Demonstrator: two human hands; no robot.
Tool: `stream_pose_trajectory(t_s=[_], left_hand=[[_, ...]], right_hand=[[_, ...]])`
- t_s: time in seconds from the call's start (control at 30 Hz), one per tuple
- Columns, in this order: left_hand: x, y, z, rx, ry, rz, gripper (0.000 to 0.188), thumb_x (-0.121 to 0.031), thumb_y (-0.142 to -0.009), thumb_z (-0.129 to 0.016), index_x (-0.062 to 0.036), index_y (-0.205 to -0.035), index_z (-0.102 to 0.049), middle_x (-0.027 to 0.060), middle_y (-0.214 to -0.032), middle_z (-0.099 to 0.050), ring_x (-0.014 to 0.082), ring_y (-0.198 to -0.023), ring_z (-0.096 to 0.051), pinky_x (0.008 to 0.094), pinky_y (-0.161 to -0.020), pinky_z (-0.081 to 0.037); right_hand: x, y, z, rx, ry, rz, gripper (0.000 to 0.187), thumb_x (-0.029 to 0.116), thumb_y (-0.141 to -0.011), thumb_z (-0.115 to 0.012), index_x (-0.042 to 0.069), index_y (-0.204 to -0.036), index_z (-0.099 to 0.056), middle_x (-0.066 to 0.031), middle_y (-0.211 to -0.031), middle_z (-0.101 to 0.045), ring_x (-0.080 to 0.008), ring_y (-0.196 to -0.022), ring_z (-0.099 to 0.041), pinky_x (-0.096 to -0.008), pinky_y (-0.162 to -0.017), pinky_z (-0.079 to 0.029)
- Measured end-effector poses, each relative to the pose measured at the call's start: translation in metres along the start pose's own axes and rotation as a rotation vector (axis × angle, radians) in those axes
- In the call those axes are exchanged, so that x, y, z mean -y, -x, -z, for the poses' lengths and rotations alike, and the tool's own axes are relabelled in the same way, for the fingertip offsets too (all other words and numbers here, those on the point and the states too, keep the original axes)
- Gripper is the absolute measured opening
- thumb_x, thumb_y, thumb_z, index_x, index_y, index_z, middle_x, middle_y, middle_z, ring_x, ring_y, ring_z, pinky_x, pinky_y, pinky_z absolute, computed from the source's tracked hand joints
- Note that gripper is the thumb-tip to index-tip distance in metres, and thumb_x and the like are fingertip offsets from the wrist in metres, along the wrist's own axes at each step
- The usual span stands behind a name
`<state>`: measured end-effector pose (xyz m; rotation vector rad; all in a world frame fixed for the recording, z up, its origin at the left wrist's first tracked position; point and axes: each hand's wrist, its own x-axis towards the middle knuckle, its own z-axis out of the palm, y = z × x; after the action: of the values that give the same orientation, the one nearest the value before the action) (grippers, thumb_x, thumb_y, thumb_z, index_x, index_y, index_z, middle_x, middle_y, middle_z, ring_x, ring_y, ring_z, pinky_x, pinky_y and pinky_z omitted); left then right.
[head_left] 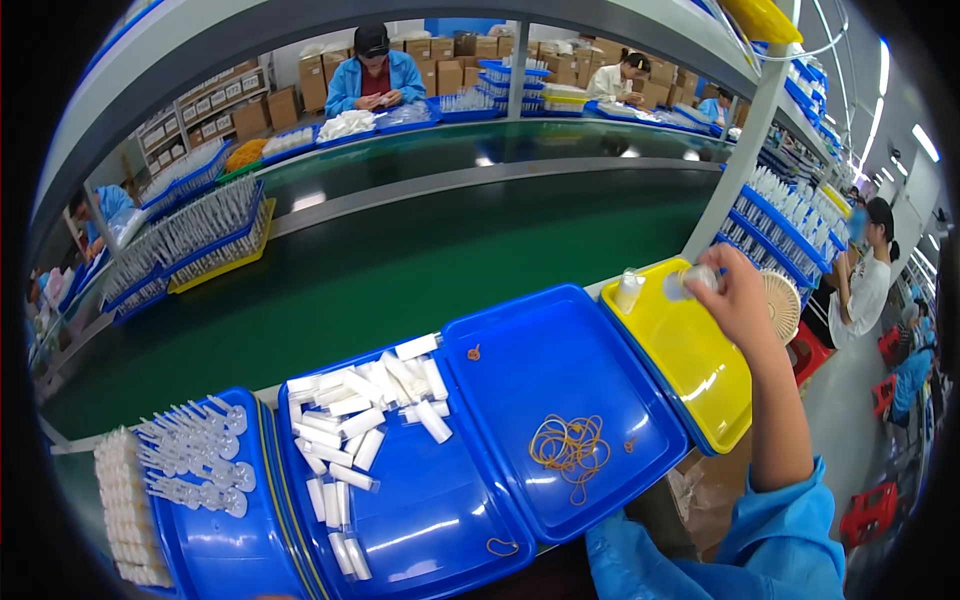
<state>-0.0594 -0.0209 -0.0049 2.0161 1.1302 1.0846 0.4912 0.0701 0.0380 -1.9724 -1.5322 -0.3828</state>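
Observation:
My right hand (735, 300) reaches over the yellow tray (680, 350), its fingers closed on a small translucent white plastic piece (690, 282), slightly blurred. A similar clear-and-white piece (628, 291) stands at that tray's far left corner. To the left, a blue tray (530, 360) holds a tangle of tan rubber bands (570, 447) and a few loose ones. White cylindrical tubes with clear ends (347, 408) lie scattered in another blue tray (420, 520). Only a skin-coloured sliver shows at the bottom edge, perhaps my left hand; its fingers are hidden.
Clear long-stemmed plastic parts (200, 460) lie in a blue tray at the left, beside rows of white tubes (130, 505). Beyond runs a green conveyor belt (430, 265). A metal post (735, 170), a beige fan (782, 305) and stacked trays (775, 225) stand at right. People work across the belt.

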Motion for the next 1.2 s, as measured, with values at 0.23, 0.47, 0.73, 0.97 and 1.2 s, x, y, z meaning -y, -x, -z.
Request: stream_pose_trajectory(t_s=[0.23, 0.47, 0.73, 0.97, 1.2], left_hand=[[0.042, -0.024, 0.051, 0.138, -0.875, -0.023, 0.03, 0.001, -0.075, -0.057, -0.0031, -0.105, -0.058, 0.0188, -0.104, -0.057, 0.0365, -0.098, -0.054, 0.0389, -0.084, -0.044], [0.097, -0.045, 0.044, 0.114, -1.025, -0.186, 0.031, -0.003, -0.057, -0.066, -0.0047, -0.085, -0.055, 0.0181, -0.096, -0.05, 0.0374, -0.086, -0.051, 0.0432, -0.07, -0.043], [0.117, -0.055, 0.047, 0.073, -1.029, -0.223, 0.028, -0.006, -0.059, -0.066, -0.0046, -0.086, -0.059, 0.0156, -0.092, -0.051, 0.0338, -0.08, -0.053, 0.0409, -0.066, -0.044], [0.076, -0.053, 0.051, -0.025, -0.826, -0.117, 0.025, -0.002, -0.058, -0.068, -0.0052, -0.081, -0.06, 0.0129, -0.088, -0.051, 0.029, -0.077, -0.055, 0.0349, -0.064, -0.045], [0.015, -0.016, 0.042, -0.252, -0.611, -0.027, 0.02, 0.0, -0.058, -0.066, -0.0022, -0.075, -0.056, 0.014, -0.088, -0.055, 0.0269, -0.077, -0.056, 0.0322, -0.067, -0.045]], right_hand=[[-0.063, -0.052, -0.073, 0.259, 0.006, -0.253, 0.036, 0.029, -0.07, -0.075, 0.004, -0.09, -0.06, -0.0161, -0.082, -0.063, -0.0284, -0.076, -0.062, -0.0348, -0.069, -0.049], [-0.079, -0.051, -0.13, 0.255, 0.024, -0.194, 0.033, 0.036, -0.082, -0.062, 0.003, -0.089, -0.06, -0.0119, -0.072, -0.062, -0.0194, -0.054, -0.06, -0.0308, -0.053, -0.048], [-0.084, -0.059, -0.127, 0.278, -0.032, -0.285, 0.038, 0.04, -0.083, -0.057, 0.005, -0.097, -0.062, -0.019, -0.082, -0.063, -0.0341, -0.084, -0.06, -0.0408, -0.076, -0.047], [0.097, -0.002, -0.081, 0.231, -0.353, 0.414, 0.039, 0.003, -0.072, -0.062, 0.005, -0.11, -0.053, -0.0138, -0.101, -0.051, -0.0218, -0.071, -0.05, -0.027, -0.059, -0.043], [0.256, 0.11, -0.114, 0.83, -0.539, 1.435, 0.029, 0.013, -0.078, -0.053, 0.01, -0.107, -0.053, -0.0072, -0.114, -0.053, -0.0218, -0.094, -0.055, -0.0347, -0.075, -0.048]])
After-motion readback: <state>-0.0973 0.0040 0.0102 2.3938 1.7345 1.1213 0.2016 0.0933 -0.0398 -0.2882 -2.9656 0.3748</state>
